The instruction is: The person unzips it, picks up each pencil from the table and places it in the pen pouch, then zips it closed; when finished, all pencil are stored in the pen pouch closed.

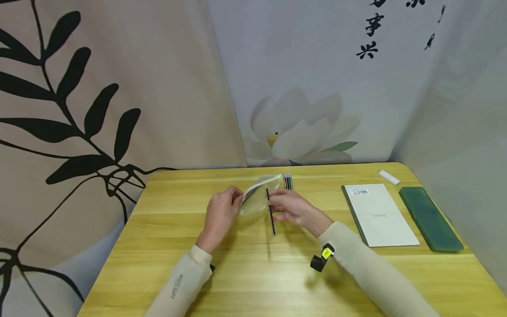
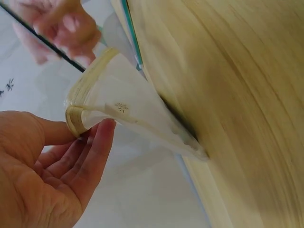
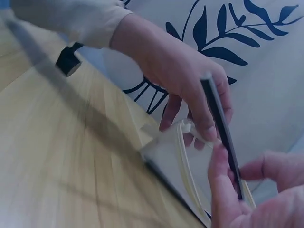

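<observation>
My left hand (image 1: 222,215) pinches the zipped edge of a translucent pouch (image 1: 257,203), holding its mouth apart. In the left wrist view the pouch (image 2: 137,107) tapers down toward the tabletop, small printed marks on its side. A slim dark pencil (image 1: 271,218) is pinched between the thumb and fingers of my right hand (image 1: 291,207), beside the pouch's opening. The right wrist view shows the pencil (image 3: 219,118) slanting in front of the pouch's cream zip, with a dark strip along the pouch's lower edge. Several more pencils (image 1: 288,181) lie just behind the pouch.
On the right side of the wooden table (image 1: 166,273) lies a pale notebook (image 1: 382,215) with a barcode label. A dark green case (image 1: 431,220) is beside it, and a small white block (image 1: 389,177) sits behind them. Printed curtains hang past the back edge.
</observation>
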Demonstrator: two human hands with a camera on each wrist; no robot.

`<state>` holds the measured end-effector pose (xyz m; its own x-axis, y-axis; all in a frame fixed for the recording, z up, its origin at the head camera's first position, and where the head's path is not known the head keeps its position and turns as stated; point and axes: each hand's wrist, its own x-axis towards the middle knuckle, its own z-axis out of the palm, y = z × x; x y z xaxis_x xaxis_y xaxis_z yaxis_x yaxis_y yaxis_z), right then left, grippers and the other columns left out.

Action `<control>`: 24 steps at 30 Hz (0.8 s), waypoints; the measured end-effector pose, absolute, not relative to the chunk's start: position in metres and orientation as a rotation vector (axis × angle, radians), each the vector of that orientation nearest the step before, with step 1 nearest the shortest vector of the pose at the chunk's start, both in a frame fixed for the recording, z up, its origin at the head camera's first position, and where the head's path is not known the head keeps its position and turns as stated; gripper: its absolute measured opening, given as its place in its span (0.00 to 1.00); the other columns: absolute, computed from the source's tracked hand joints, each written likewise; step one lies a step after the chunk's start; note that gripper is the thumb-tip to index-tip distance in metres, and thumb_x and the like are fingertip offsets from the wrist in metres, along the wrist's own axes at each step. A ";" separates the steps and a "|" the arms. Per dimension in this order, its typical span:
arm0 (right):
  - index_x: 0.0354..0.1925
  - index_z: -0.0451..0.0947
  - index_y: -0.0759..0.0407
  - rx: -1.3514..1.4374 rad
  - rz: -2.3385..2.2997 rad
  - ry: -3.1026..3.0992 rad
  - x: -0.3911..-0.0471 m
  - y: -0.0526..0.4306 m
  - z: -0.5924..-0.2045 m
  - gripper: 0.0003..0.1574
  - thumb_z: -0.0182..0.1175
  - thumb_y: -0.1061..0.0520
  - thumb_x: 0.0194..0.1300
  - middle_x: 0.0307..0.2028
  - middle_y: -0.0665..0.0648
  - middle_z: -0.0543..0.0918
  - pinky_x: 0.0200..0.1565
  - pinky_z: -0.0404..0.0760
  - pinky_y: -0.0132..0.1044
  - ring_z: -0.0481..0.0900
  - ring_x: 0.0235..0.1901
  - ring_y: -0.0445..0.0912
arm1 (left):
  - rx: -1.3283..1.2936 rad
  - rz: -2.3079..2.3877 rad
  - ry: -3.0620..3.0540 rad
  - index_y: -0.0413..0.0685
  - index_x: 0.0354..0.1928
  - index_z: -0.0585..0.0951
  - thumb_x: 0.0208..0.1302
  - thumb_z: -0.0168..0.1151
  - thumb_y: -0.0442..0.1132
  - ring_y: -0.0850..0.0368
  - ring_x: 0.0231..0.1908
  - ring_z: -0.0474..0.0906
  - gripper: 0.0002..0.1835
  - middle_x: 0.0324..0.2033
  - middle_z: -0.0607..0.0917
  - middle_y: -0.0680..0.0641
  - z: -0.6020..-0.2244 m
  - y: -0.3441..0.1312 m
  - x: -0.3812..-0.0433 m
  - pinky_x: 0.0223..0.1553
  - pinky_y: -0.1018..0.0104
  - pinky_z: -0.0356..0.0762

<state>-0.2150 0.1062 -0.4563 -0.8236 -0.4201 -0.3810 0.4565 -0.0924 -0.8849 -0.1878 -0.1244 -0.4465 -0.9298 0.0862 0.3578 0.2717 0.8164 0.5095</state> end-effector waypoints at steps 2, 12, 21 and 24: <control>0.62 0.68 0.63 0.103 -2.033 1.588 -0.219 0.097 -0.456 0.17 0.54 0.64 0.78 0.38 0.52 0.81 0.37 0.89 0.37 0.81 0.38 0.43 | -0.271 -0.830 -2.698 0.47 0.41 0.88 0.73 0.68 0.37 0.61 0.23 0.78 0.03 0.31 0.91 0.49 -0.447 -0.124 -0.187 0.26 0.66 0.77; 0.64 0.68 0.69 0.367 -2.252 1.618 -0.234 0.061 -0.451 0.23 0.57 0.67 0.74 0.40 0.60 0.78 0.43 0.92 0.45 0.81 0.37 0.47 | -0.268 -0.859 -2.732 0.49 0.41 0.88 0.74 0.68 0.37 0.61 0.24 0.81 0.03 0.32 0.92 0.48 -0.444 -0.124 -0.185 0.26 0.67 0.77; 0.65 0.69 0.66 0.498 -2.302 1.661 -0.237 0.050 -0.452 0.26 0.59 0.70 0.70 0.34 0.60 0.78 0.45 0.91 0.49 0.81 0.35 0.49 | -0.307 -0.871 -2.740 0.47 0.41 0.88 0.73 0.69 0.36 0.62 0.23 0.80 0.02 0.31 0.91 0.48 -0.446 -0.121 -0.184 0.26 0.68 0.77; 0.64 0.68 0.65 0.523 -2.315 1.677 -0.238 0.046 -0.457 0.26 0.57 0.71 0.70 0.37 0.61 0.78 0.46 0.91 0.50 0.80 0.36 0.49 | -0.316 -0.870 -2.735 0.47 0.41 0.89 0.72 0.68 0.35 0.62 0.23 0.80 0.02 0.31 0.92 0.47 -0.445 -0.119 -0.185 0.26 0.67 0.78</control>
